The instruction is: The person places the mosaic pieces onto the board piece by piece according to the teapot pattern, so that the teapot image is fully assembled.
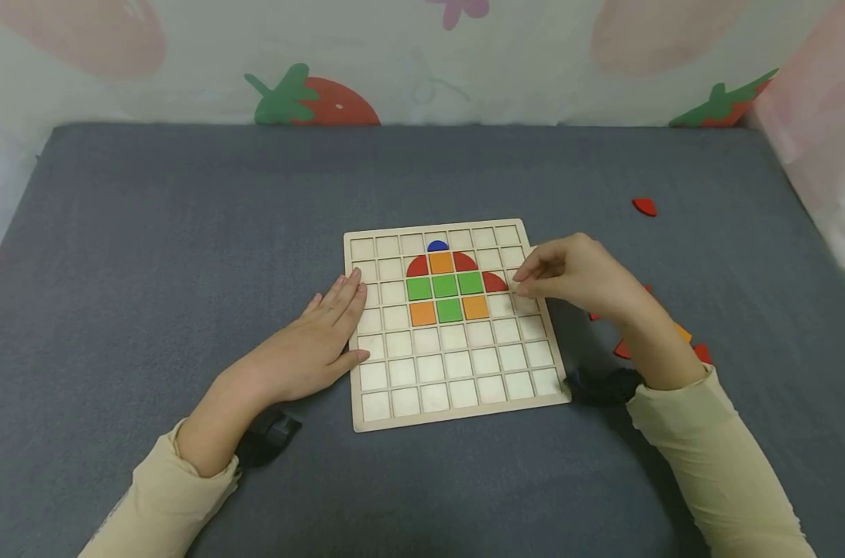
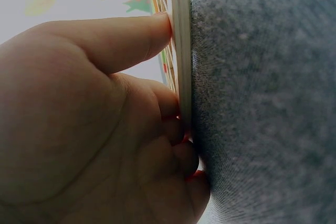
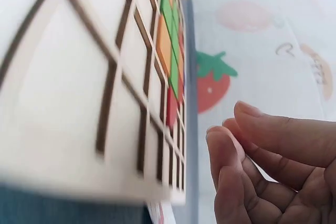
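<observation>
A wooden grid board (image 1: pixel 435 397) lies on the dark cloth in the middle of the head view. In its cells sit green squares (image 1: pixel 445 286), orange squares (image 1: pixel 440 263), red quarter-circle tiles (image 1: pixel 494 282) and one blue half-circle tile (image 1: pixel 438 246). My left hand (image 1: pixel 314 341) rests on the board's left edge with its fingers extended; in the left wrist view the thumb (image 2: pixel 139 38) touches the rim. Over the right edge, beside a red quarter-circle, hovers my right hand (image 1: pixel 579 275). Its fingers bend loosely, and the right wrist view shows a gap between thumb and fingertips with no tile visible there.
Several red tiles (image 1: pixel 623 350) and an orange one (image 1: pixel 683 333) lie right of the board, partly hidden under the right forearm. Farther back is a lone red quarter-circle (image 1: pixel 644 207). A strawberry-print curtain (image 1: pixel 520 70) hangs behind the table.
</observation>
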A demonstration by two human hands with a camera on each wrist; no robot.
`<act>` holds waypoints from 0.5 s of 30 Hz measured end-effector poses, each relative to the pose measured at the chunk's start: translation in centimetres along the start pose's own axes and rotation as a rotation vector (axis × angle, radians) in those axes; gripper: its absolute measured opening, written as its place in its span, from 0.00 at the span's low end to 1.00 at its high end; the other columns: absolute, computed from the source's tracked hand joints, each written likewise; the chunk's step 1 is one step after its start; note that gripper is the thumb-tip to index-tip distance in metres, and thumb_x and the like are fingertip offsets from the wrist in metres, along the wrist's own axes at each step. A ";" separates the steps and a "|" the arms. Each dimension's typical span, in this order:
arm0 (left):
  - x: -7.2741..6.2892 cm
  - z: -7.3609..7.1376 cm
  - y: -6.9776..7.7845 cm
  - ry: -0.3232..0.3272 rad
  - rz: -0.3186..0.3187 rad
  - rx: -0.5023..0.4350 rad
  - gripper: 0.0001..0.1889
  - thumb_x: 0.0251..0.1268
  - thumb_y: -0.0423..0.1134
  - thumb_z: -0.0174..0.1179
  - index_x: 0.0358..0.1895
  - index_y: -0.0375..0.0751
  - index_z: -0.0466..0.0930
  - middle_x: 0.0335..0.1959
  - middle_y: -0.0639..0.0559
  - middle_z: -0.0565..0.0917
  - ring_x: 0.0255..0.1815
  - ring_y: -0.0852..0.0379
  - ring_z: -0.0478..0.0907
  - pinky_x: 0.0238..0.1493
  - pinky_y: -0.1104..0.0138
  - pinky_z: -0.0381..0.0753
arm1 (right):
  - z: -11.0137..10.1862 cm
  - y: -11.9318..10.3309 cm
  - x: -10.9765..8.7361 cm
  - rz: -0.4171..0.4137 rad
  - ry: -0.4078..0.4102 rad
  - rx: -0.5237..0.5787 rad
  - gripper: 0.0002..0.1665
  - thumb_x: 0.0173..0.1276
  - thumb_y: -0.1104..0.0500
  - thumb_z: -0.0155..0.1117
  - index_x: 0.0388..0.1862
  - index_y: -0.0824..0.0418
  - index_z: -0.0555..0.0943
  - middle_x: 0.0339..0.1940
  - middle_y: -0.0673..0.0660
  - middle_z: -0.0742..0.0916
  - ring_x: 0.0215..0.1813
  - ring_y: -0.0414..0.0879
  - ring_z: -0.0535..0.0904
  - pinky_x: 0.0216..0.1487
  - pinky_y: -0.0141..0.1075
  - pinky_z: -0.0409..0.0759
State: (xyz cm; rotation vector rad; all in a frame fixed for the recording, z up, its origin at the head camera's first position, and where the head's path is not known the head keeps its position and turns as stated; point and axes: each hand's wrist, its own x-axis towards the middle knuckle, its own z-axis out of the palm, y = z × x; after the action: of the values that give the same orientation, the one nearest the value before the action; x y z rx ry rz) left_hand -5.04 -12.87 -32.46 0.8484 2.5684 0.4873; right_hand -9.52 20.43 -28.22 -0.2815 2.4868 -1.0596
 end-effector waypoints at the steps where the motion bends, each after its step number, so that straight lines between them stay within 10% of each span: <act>1: 0.0 0.0 0.0 -0.001 -0.001 -0.001 0.40 0.71 0.44 0.50 0.73 0.28 0.37 0.75 0.38 0.33 0.75 0.45 0.30 0.71 0.48 0.41 | -0.3 0.2 -0.3 0.014 0.015 0.001 0.10 0.60 0.59 0.69 0.39 0.64 0.84 0.35 0.54 0.87 0.39 0.45 0.79 0.41 0.37 0.75; 15: -0.1 -0.2 0.2 -0.008 -0.006 -0.006 0.40 0.71 0.44 0.51 0.73 0.28 0.38 0.75 0.38 0.33 0.75 0.44 0.31 0.71 0.48 0.41 | -3.6 3.9 -4.2 0.089 0.115 -0.044 0.16 0.62 0.55 0.68 0.43 0.66 0.83 0.36 0.54 0.86 0.35 0.42 0.80 0.36 0.34 0.78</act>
State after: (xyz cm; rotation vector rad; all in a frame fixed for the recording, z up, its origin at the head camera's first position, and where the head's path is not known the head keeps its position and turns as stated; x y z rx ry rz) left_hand -4.97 -12.86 -32.13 0.8389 2.5604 0.4880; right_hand -7.51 26.88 -27.55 -0.1248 2.6010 -1.0125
